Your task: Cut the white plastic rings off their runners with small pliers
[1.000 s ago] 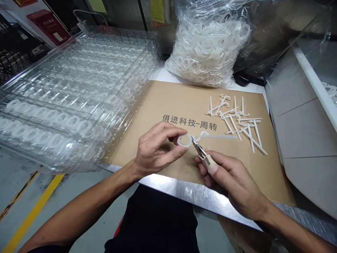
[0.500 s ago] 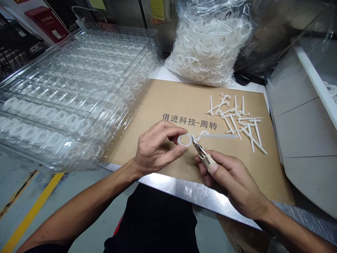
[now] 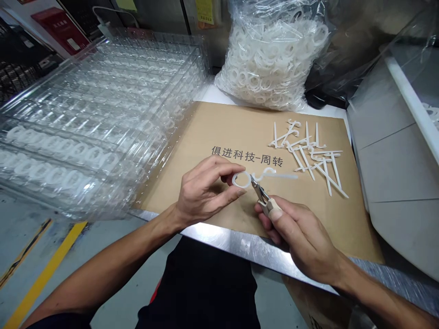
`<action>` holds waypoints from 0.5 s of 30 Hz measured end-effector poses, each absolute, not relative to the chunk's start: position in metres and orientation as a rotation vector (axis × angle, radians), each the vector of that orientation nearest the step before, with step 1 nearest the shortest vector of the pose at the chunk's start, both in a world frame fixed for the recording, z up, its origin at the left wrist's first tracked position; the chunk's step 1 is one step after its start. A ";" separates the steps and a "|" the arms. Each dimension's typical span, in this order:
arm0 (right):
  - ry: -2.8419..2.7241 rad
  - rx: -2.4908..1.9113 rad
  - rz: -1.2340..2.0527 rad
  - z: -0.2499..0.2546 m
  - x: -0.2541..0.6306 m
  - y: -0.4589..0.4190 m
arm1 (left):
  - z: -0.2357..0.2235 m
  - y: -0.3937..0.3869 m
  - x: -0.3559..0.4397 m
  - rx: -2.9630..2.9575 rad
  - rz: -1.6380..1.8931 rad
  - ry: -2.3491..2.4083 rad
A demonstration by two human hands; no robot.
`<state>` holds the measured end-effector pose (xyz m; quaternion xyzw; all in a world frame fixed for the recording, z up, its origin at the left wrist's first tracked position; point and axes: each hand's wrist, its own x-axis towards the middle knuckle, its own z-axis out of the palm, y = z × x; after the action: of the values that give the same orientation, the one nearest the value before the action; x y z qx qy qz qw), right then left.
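Between thumb and fingers, my left hand (image 3: 207, 192) pinches a white plastic ring (image 3: 241, 186) above the cardboard sheet (image 3: 206, 132). A pair of nippers (image 3: 264, 196) is gripped in my right hand (image 3: 302, 233), its jaws at the ring's right edge. Just right of the jaws is a thin white sprue (image 3: 283, 176) with a curved end and a straight stem; whether it still joins the ring I cannot tell. Several similar white sprues (image 3: 308, 151) lie in a loose pile on the right of the cardboard.
Stacked clear plastic trays (image 3: 99, 114) with rows of white rings stand on the left. A clear bag (image 3: 270, 64) full of rings sits at the back. At the right is a pale bin (image 3: 394, 151) with white parts inside. The table's metal edge (image 3: 222, 233) runs along the front.
The sprue beside the nippers has shifted, its stem's far end now further left. Both hands have hardly moved, still on the ring and the nippers.
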<state>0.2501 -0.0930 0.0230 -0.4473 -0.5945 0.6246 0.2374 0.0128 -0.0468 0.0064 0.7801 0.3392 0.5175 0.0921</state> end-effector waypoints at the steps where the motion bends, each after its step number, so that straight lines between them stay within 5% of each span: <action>1: -1.628 -1.228 1.713 0.022 0.250 -0.093 | 0.006 -0.047 0.013 2.313 1.536 1.003; 15: -1.551 -1.209 1.807 0.015 0.252 -0.090 | 0.002 -0.045 0.008 2.317 1.643 0.965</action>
<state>0.2525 -0.0897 0.0148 -0.4402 -0.5648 0.6579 0.2334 0.0085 -0.0452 0.0018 0.7704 0.3210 0.5462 0.0709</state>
